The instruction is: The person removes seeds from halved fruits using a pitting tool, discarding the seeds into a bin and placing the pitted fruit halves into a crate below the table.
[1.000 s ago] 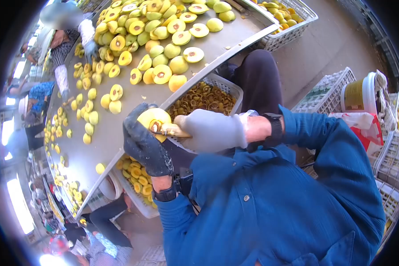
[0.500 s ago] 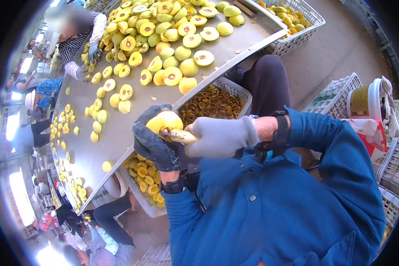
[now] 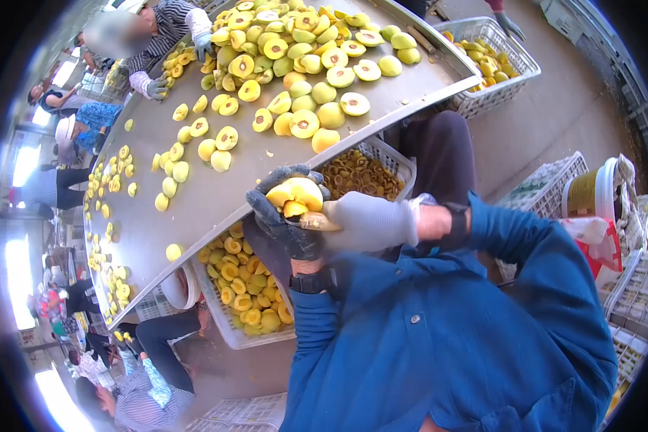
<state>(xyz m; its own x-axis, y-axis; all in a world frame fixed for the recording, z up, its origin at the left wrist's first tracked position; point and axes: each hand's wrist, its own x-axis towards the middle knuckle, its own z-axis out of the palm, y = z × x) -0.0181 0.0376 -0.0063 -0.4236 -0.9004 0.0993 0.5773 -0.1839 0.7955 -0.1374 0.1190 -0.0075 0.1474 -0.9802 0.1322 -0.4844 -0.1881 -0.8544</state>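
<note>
My left hand [image 3: 284, 216], in a dark glove, is wrapped round a yellow halved fruit [image 3: 295, 193] near the table's edge. My right hand [image 3: 371, 222], in a light grey glove, grips a tool by its pale handle [image 3: 318, 222]. The tool's end meets the cut side of the fruit, where a loosened piece shows; its tip is hidden. Many halved fruits [image 3: 275, 49] lie piled and scattered on the metal table [image 3: 230, 187]. Below its edge, a crate of brown pits and scraps [image 3: 360, 176] stands beside my leg.
A crate of hollowed yellow halves [image 3: 246, 288] stands lower left, another fruit crate [image 3: 486, 61] upper right. A bucket [image 3: 589, 193], white crates and a red bag [image 3: 603, 248] are at the right. A co-worker's gloved hands [image 3: 156, 88] reach over the table's far side.
The view has shifted. The fruit in my left hand now shows an opened cut side with a loosened piece. The co-worker's hands have moved among the far fruits.
</note>
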